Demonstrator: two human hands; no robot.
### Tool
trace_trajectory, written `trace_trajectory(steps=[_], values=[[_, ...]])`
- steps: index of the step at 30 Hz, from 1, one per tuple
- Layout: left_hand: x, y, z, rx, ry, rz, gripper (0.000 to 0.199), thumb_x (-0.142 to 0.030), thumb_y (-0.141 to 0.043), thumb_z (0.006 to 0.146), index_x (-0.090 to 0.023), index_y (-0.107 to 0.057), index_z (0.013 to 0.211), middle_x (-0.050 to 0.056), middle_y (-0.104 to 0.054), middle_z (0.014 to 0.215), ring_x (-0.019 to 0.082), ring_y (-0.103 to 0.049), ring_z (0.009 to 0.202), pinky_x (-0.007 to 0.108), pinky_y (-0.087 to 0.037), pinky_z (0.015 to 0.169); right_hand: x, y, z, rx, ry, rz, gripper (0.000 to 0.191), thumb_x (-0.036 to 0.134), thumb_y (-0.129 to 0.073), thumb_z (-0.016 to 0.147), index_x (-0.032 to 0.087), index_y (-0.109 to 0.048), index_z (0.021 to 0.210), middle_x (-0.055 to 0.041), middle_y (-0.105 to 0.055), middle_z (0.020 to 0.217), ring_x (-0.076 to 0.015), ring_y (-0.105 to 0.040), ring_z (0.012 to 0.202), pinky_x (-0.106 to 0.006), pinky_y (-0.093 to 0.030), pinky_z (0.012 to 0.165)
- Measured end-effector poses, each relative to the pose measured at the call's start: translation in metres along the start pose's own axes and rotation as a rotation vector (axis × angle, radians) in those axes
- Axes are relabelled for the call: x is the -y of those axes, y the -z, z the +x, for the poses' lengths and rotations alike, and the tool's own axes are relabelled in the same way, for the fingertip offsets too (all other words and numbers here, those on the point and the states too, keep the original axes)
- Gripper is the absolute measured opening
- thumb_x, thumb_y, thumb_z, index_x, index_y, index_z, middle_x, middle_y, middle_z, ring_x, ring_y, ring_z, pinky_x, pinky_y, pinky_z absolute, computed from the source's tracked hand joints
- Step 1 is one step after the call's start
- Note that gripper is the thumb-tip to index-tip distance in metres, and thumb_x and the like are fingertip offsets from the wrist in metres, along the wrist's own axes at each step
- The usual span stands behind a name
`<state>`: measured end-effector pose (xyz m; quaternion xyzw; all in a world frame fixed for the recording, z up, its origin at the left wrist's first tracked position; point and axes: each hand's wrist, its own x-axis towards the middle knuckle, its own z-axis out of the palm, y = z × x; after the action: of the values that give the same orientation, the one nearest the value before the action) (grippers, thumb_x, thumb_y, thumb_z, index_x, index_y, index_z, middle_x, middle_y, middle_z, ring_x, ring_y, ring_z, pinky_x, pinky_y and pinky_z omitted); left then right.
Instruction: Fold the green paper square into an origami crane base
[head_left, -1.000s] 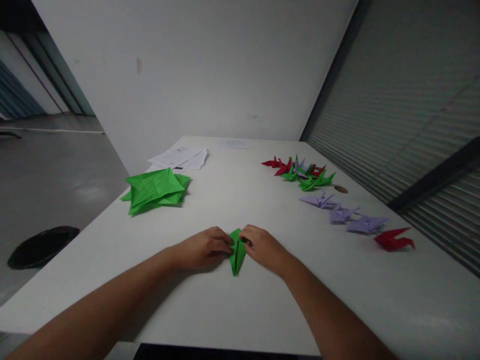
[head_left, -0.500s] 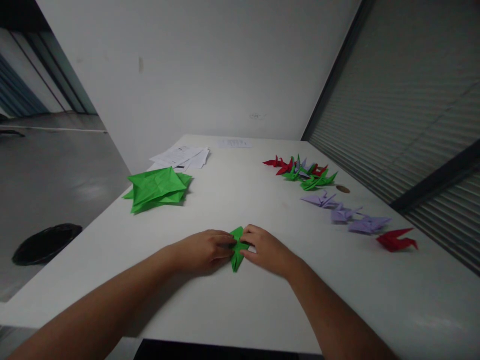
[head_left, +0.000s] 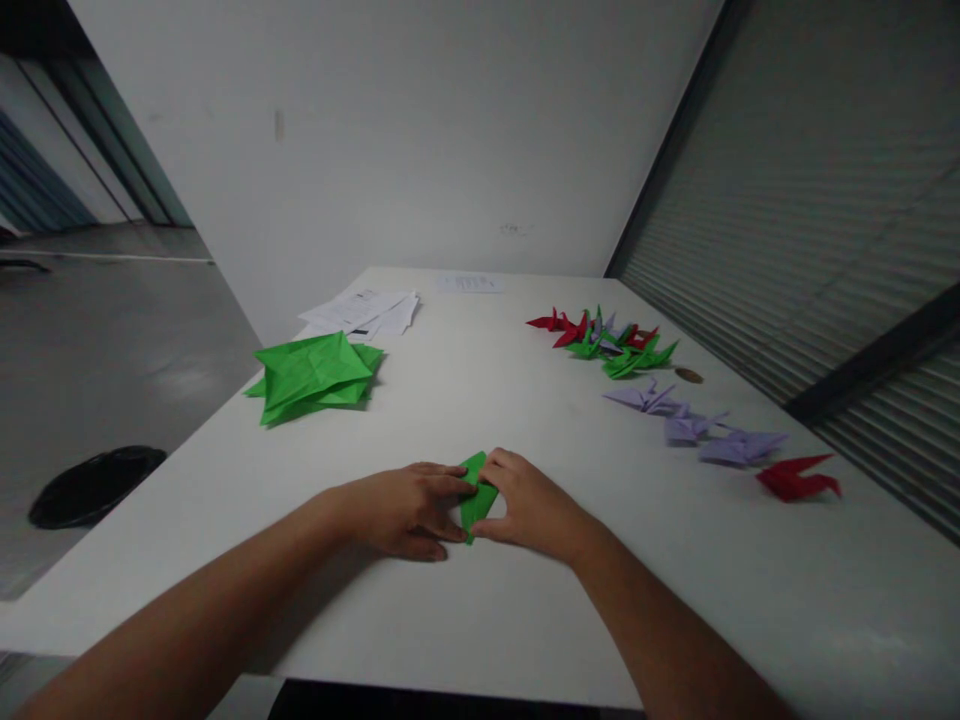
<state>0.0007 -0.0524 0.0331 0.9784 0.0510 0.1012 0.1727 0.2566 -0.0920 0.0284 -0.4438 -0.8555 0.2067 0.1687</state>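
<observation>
A small folded green origami paper (head_left: 477,507), a narrow diamond shape, lies flat on the white table between my hands. My left hand (head_left: 409,508) presses its left side, with the fingertips on the upper half and a lower finger by the bottom tip. From the right, my right hand (head_left: 529,508) grips it, index finger bent over the upper right edge and thumb near the bottom point. Part of the paper is hidden under the fingers.
Folded green sheets (head_left: 315,378) are stacked at the left, with printed papers (head_left: 364,312) behind. Green, red and purple paper cranes (head_left: 637,358) cluster at the back right; purple cranes (head_left: 739,447) and a red crane (head_left: 799,478) sit nearer. A black-lined bin (head_left: 97,488) stands on the floor.
My right thumb has slid down to the paper's bottom tip. My left fingers have spread, one reaching lower. The lower part of the paper looks flatter and smoother.
</observation>
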Motion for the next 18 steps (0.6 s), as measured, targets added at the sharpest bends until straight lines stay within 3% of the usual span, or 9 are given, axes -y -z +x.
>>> trace_trajectory(steps=[10, 14, 18], values=[[-0.003, 0.005, -0.001, 0.008, 0.043, -0.114, 0.04, -0.04, -0.078, 0.087, -0.03, -0.076, 0.125, 0.014, -0.054, 0.148, 0.037, -0.051, 0.139, 0.053, -0.037, 0.122, 0.0, 0.001, -0.003, -0.008, -0.037, 0.092, 0.062, 0.036, -0.097, 0.062, 0.02, -0.065, 0.112, -0.0062, -0.057, 0.115, -0.0259, -0.058, 0.11, -0.04, -0.05, 0.1], [0.004, -0.001, -0.003, -0.114, 0.124, -0.225, 0.052, -0.036, -0.077, 0.087, -0.025, -0.067, 0.137, 0.016, -0.054, 0.141, 0.032, -0.055, 0.132, 0.043, -0.046, 0.115, -0.005, 0.005, -0.005, -0.035, -0.023, 0.168, 0.072, 0.031, -0.097, 0.063, 0.02, -0.06, 0.124, -0.0063, -0.055, 0.121, -0.024, -0.058, 0.113, -0.038, -0.049, 0.102], [0.013, -0.016, -0.002, -0.284, 0.227, -0.212, 0.065, -0.027, -0.072, 0.089, -0.021, -0.048, 0.149, 0.019, -0.051, 0.146, 0.031, -0.051, 0.136, 0.048, -0.045, 0.114, -0.008, 0.003, -0.003, -0.039, 0.015, 0.147, 0.066, 0.022, -0.092, 0.07, 0.02, -0.059, 0.128, -0.0081, -0.06, 0.122, -0.0256, -0.057, 0.119, -0.041, -0.046, 0.107]])
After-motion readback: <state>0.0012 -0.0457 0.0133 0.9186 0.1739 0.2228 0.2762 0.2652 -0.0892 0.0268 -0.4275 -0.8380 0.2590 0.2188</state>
